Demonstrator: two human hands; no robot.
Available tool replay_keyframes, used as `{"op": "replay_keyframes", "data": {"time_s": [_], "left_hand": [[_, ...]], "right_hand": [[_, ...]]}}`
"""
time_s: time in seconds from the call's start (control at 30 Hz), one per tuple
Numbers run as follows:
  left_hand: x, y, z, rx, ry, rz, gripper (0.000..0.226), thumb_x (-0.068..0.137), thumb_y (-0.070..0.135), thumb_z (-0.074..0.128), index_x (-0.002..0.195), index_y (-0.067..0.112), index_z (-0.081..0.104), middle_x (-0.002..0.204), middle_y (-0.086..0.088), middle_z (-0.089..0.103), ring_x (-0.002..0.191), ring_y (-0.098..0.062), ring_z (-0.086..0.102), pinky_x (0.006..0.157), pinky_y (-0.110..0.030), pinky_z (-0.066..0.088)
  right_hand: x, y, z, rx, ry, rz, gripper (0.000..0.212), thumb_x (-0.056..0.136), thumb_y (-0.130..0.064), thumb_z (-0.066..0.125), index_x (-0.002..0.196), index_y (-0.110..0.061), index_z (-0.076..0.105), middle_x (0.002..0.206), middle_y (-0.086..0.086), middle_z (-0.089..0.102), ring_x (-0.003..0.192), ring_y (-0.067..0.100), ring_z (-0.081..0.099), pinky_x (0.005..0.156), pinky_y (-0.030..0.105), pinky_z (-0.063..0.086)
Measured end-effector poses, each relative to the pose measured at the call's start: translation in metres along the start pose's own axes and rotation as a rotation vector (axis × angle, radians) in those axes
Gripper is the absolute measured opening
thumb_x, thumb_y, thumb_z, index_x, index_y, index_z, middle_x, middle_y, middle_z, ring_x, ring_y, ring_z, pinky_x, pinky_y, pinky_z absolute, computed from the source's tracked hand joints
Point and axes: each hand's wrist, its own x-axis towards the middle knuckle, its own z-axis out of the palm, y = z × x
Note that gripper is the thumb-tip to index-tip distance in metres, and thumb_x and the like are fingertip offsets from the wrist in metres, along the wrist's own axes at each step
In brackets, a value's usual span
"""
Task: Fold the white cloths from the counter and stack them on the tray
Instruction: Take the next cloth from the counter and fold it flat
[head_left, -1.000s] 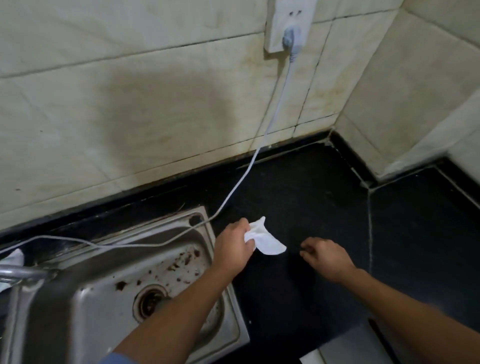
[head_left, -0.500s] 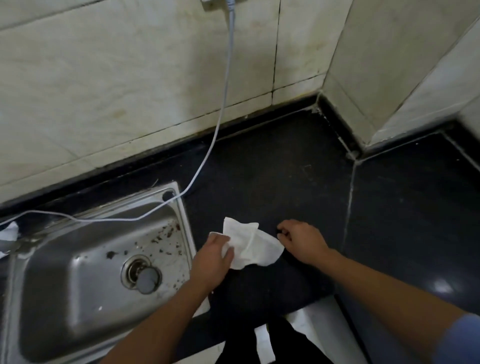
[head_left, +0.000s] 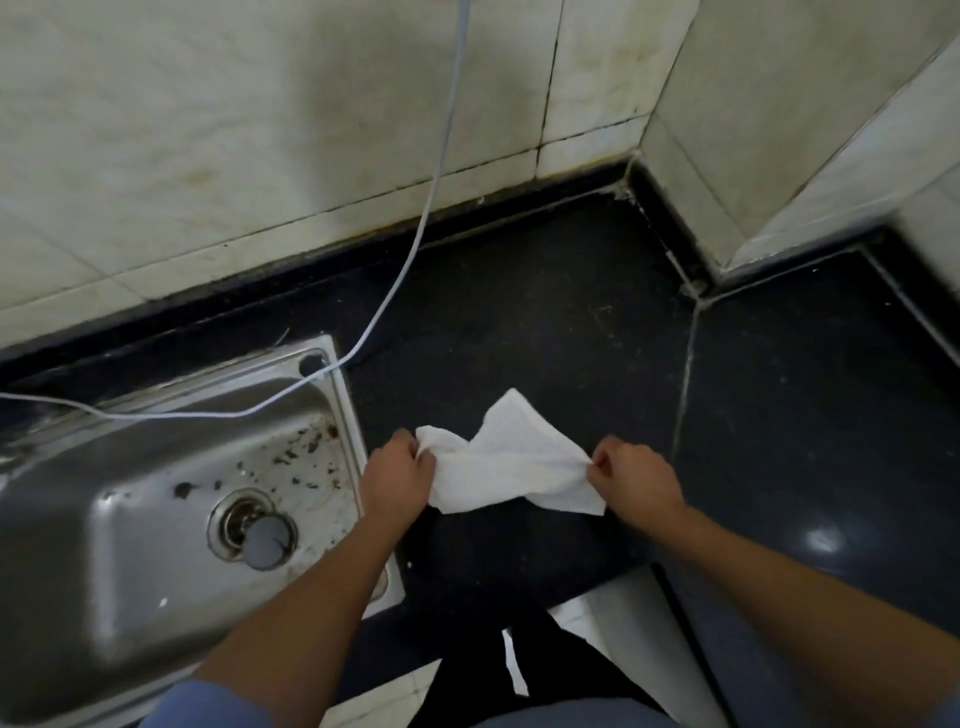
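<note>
A crumpled white cloth (head_left: 511, 465) is held stretched between two hands over the front part of the dark counter (head_left: 545, 322), just beside the sink's right rim. One of its corners is turned up toward the back edge of the counter, and another hangs down at the lower right, beneath the right hand. Whether the cloth touches the counter cannot be told.

The cloth's left end is gripped by the left hand (head_left: 397, 475), whose fingers are curled around the bunched fabric. The right end is pinched by the right hand (head_left: 636, 475) between the thumb and the curled fingers. Both forearms are bare, and blue sleeves are seen at the bottom edge of the view.

A steel sink (head_left: 130, 493) is set into the counter's left part; brown specks are scattered over its basin, and a grey plug (head_left: 267, 535) is seated in the drain. A white cable (head_left: 415, 244) is hung down the stained tiled wall (head_left: 208, 156) and laid across the sink's back right corner toward the left. At the right, the counter is joined to a second dark slab along a pale seam.
</note>
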Motion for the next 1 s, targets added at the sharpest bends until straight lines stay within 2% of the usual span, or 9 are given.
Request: {"op": "replay_keyframes", "data": {"time_s": [0.17,0.33,0.43,0.5,0.57,0.67,0.77,0.87,1.0], "left_hand": [[-0.007,0.006,0.007,-0.06,-0.115,0.008,0.018,0.085,0.022,0.063,0.077,0.012,0.05,0.071,-0.002,0.055,0.074,-0.023,0.059,0.063,-0.03,0.042],[0.001,0.011,0.006,-0.279,-0.13,-0.061,0.03,0.078,0.012,0.069,0.096,0.015,0.045,0.074,0.001,0.053,0.07,-0.016,0.054,0.061,-0.028,0.04],[0.006,0.013,0.005,-0.44,-0.159,-0.149,0.045,0.074,0.006,0.073,0.108,0.013,0.044,0.082,-0.003,0.055,0.08,-0.025,0.059,0.068,-0.032,0.046],[0.005,0.014,0.004,-0.591,-0.187,-0.255,0.055,0.072,0.003,0.074,0.116,0.014,0.044,0.098,-0.006,0.055,0.091,-0.026,0.058,0.077,-0.036,0.05],[0.006,0.014,0.001,-0.704,-0.206,-0.305,0.049,0.072,-0.001,0.073,0.113,0.015,0.05,0.108,-0.009,0.057,0.094,-0.025,0.058,0.075,-0.036,0.051],[0.018,0.018,-0.009,-0.777,-0.155,-0.234,0.03,0.075,-0.004,0.07,0.098,0.013,0.058,0.1,-0.011,0.064,0.089,-0.024,0.061,0.07,-0.033,0.051],[0.036,0.034,-0.021,-0.889,-0.127,-0.217,0.034,0.081,0.003,0.071,0.108,0.013,0.052,0.089,-0.008,0.064,0.083,-0.023,0.064,0.071,-0.037,0.056],[0.042,0.048,-0.023,-0.879,-0.236,-0.266,0.053,0.081,0.017,0.074,0.123,0.017,0.043,0.092,-0.006,0.065,0.083,-0.018,0.066,0.072,-0.034,0.057],[0.021,0.04,-0.003,-0.69,-0.288,-0.228,0.077,0.069,0.025,0.084,0.131,0.015,0.038,0.094,-0.006,0.064,0.088,-0.019,0.065,0.081,-0.041,0.056]], "right_hand": [[-0.028,0.026,0.011,-0.063,-0.141,0.061,0.017,0.088,-0.034,0.053,0.099,-0.023,0.06,0.101,0.002,0.069,0.092,0.025,0.065,0.075,0.032,0.048],[0.0,0.0,0.003,0.089,0.114,0.019,0.032,0.089,-0.041,0.056,0.117,-0.025,0.056,0.109,-0.003,0.064,0.094,0.02,0.063,0.077,0.032,0.049],[0.026,-0.024,0.003,0.09,0.092,0.053,0.043,0.087,-0.043,0.058,0.125,-0.024,0.051,0.114,-0.002,0.063,0.101,0.022,0.062,0.081,0.035,0.049],[0.036,-0.037,0.006,0.046,0.028,0.102,0.032,0.087,-0.034,0.058,0.116,-0.021,0.057,0.108,0.0,0.066,0.095,0.023,0.063,0.077,0.034,0.05],[0.039,-0.044,0.009,0.082,-0.005,0.128,0.02,0.088,-0.027,0.057,0.105,-0.021,0.064,0.101,0.002,0.068,0.089,0.023,0.064,0.074,0.032,0.05],[0.042,-0.041,0.003,0.171,0.1,0.104,0.016,0.089,-0.024,0.057,0.101,-0.019,0.066,0.098,0.002,0.069,0.088,0.023,0.064,0.07,0.029,0.047],[0.054,-0.034,-0.014,0.284,0.273,0.131,0.014,0.09,-0.021,0.057,0.102,-0.017,0.064,0.097,0.003,0.067,0.086,0.022,0.062,0.07,0.027,0.042],[0.07,-0.024,-0.02,0.356,0.307,0.163,0.016,0.091,-0.018,0.057,0.106,-0.016,0.062,0.105,0.006,0.065,0.089,0.022,0.06,0.072,0.029,0.044],[0.061,-0.01,-0.015,0.278,0.258,0.122,0.025,0.089,-0.022,0.059,0.114,-0.018,0.058,0.115,0.004,0.056,0.093,0.025,0.06,0.079,0.037,0.05]]}}
